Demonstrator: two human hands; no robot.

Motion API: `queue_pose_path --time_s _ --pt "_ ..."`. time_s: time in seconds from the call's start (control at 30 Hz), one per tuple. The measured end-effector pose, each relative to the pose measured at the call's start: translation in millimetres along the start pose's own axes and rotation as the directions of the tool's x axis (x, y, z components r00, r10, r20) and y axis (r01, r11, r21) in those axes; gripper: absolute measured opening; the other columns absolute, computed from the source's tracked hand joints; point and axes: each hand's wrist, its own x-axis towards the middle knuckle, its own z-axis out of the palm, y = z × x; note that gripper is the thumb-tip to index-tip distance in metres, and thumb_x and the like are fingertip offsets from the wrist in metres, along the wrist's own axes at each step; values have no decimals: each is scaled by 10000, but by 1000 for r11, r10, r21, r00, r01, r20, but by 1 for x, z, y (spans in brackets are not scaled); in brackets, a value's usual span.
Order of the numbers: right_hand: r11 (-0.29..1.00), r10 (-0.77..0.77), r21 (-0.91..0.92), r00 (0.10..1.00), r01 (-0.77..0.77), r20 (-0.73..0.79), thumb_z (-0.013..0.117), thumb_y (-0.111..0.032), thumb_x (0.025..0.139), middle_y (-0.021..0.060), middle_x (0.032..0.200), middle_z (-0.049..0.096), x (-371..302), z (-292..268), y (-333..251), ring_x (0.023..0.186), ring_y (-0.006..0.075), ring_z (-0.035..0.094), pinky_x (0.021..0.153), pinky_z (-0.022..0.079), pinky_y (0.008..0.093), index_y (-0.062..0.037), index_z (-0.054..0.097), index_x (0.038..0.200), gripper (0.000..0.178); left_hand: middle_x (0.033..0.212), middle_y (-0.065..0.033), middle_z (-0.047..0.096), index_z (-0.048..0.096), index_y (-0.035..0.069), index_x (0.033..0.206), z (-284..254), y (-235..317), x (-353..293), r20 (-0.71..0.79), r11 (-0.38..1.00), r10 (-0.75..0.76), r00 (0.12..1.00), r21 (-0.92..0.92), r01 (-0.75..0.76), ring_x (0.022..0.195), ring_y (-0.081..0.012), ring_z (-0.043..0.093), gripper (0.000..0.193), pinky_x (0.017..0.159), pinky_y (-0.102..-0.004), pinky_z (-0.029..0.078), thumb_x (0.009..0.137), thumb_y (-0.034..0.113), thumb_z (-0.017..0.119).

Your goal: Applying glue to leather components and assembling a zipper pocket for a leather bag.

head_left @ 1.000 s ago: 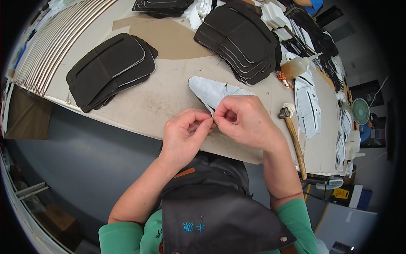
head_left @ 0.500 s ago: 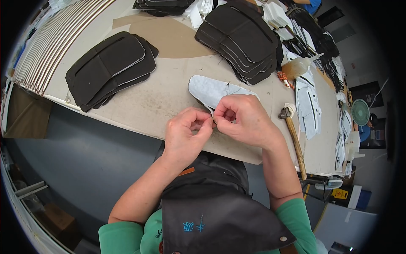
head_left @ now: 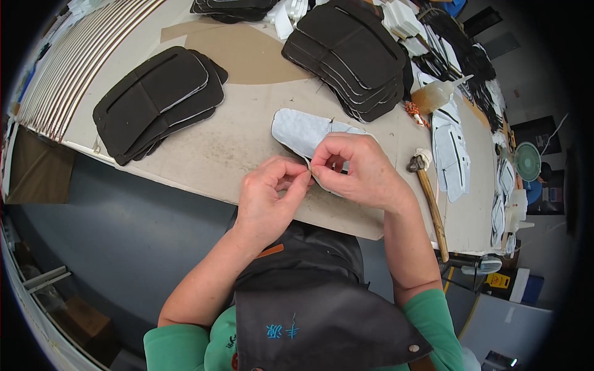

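A curved fabric panel (head_left: 301, 131) with a pale grey backing lies on the table in front of me, partly covered by my right hand. My left hand (head_left: 267, 201) pinches its near edge between thumb and index finger. Right beside it, the thumb and index finger of my right hand (head_left: 359, 170) close on the same edge, so the fingertips of both hands nearly touch. A dark seam or thread crosses the panel's backing. Exactly what lies between the fingertips is too small to make out.
Stacks of dark panels lie at the left (head_left: 158, 102) and far middle (head_left: 352, 52). To my right are a wooden-handled hammer (head_left: 431, 210), a squeeze bottle (head_left: 433, 97) of amber liquid and pale slotted panels (head_left: 451, 154). A brown sheet (head_left: 247, 52) lies behind; the table edge (head_left: 185, 184) runs close to me.
Both hands keep pinching the panel's edge at nearly the same spot. My right hand has turned slightly, and its curled fingers have loosened a little, showing more of the panel.
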Motion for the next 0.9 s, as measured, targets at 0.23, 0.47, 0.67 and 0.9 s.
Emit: queue_pose_path --time_s 0.23,0.47,0.67,0.9 --pt "984 -76 -158 996 82 44 682 -35 764 73 718 622 0 -2 -8 610 159 598 580 491 281 -5 640 791 58 985 -95 625 641 -76 938 -4 4 -1 95 990 -15 995 138 2 863 -152 698 53 794 -280 584 942 -50 595" --pt "958 -103 -262 991 121 80 688 -48 735 94 681 603 1 1 -10 608 199 611 562 483 315 -14 620 760 80 867 -108 635 625 -39 839 -1 0 0 37 990 20 999 140 -25 730 -169 686 21 627 -285 564 853 -44 640" --pt "981 -52 -185 999 51 2 693 -71 724 112 695 638 0 3 -13 624 228 640 580 502 330 -12 630 751 91 855 -96 620 603 -29 822 2 0 0 -24 984 17 1000 175 -13 694 -156 659 46 608 -277 553 826 -40 647" --pt "991 -29 -134 997 19 -71 713 -34 797 76 714 696 -6 1 -11 624 125 662 585 520 263 -7 713 827 40 987 -86 583 610 -64 917 1 4 1 46 994 -26 999 103 22 818 -162 707 35 728 -276 599 940 -59 584"
